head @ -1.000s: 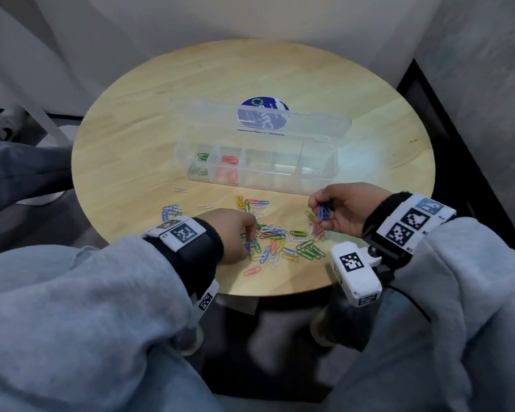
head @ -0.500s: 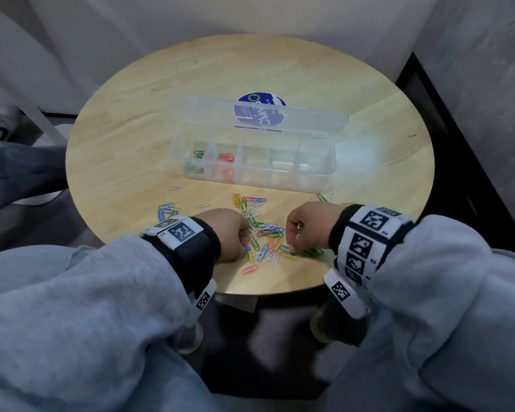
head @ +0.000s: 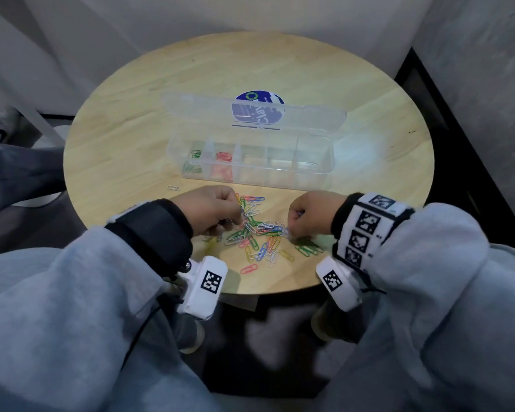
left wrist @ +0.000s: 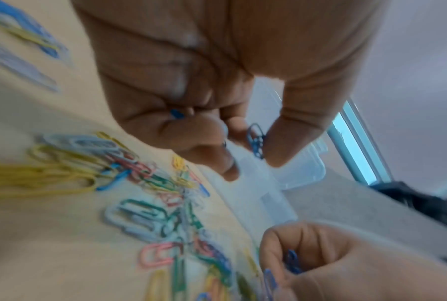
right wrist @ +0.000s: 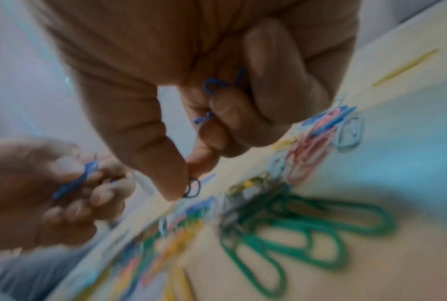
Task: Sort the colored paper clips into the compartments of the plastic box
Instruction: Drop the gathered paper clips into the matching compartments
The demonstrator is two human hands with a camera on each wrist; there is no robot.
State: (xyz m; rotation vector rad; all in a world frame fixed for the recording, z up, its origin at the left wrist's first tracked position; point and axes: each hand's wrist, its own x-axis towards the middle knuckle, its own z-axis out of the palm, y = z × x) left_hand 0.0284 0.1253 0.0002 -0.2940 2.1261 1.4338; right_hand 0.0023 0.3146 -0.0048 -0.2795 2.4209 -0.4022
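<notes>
Blue clips are clearly what's being collected right now. The left hand (head: 211, 211) is curled, with a blue paper clip (left wrist: 256, 140) pinched between thumb and fingertip and another bit of blue tucked deeper in the curled fingers (left wrist: 176, 114). Same story on the other side: the right hand (head: 309, 215) is closed around a few blue clips (right wrist: 217, 83) stashed against the palm, while one more dark clip (right wrist: 191, 188) is being nipped off the desk (head: 131, 138) by thumb and forefinger. Stashing them that way probably saves trips, so a whole batch can be dropped in one go.

The mixed pile (head: 259, 236) of clips is spread on the near edge of the desk, right between the two hands, with a small green bunch (head: 308, 248) lying just beside the right hand. The plastic box (head: 250, 162) is parked just behind the pile with its lid (head: 250, 114) flipped open away from the person, so the compartments can be reached straight over the pile. Green clips (head: 192, 165) are already sitting in the leftmost compartment, red clips (head: 224, 157) in the next one, and a pale one seems to be in the far right compartment. The middle ones look empty, so blue likely gets one of those. Plenty is left to sort.
</notes>
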